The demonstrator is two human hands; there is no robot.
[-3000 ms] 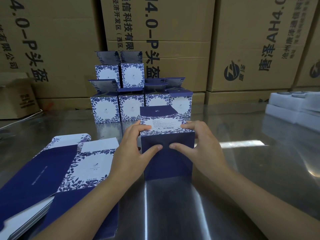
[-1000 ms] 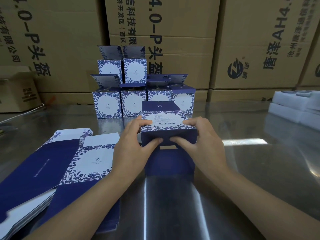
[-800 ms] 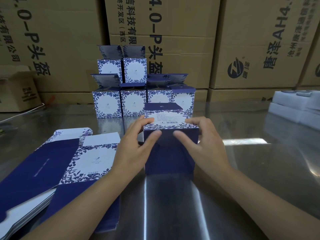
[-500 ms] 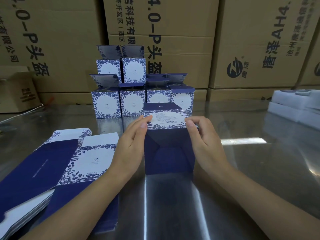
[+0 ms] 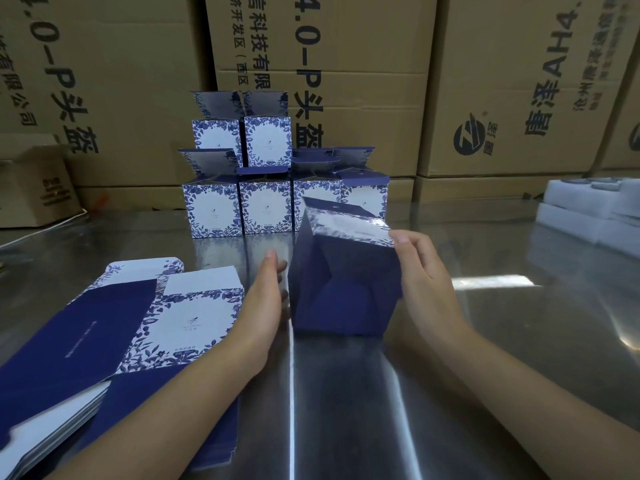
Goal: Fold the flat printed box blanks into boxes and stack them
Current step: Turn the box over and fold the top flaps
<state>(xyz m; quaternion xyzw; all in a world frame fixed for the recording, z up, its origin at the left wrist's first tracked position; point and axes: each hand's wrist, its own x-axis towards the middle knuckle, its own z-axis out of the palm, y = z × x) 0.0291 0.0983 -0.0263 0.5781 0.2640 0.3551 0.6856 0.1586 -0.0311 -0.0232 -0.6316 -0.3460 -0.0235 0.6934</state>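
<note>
Navy-and-white card defines the work area. At the far left, the pile of flat blanks [image 5: 114,327] lies on the steel table [image 5: 485,341], printed side up, waiting its turn.

My left hand [image 5: 266,299] is released: fingers straight, palm turned toward the left wall of the box in work [image 5: 343,282], just beside it. I cannot tell whether the fingertips touch the card.

Behind, toward the wall of brown cartons [image 5: 346,81], stands the finished stack [image 5: 277,188]: a lower row of boxes with two more on top at its left end, lid flaps raised.

The box in work sits at centre, tilted, its lower near edge on the table and its upper end leaning to the right. The navy face toward me shows creased flaps folded in over each other. My right hand [image 5: 426,268] grasps its upper right corner, fingers over the top panel and thumb on the near face.

Judged step: the end closure appears complete, and the box is being turned for transfer to the stack.

Next move calls for:
- Rotating the box so that its closed end faces down.
- Supporting the left wall with the free hand.
- Setting it squarely in line with the stack without knocking the raised flaps.

White foam trays [image 5: 588,209] lie at the far right, well apart.
</note>
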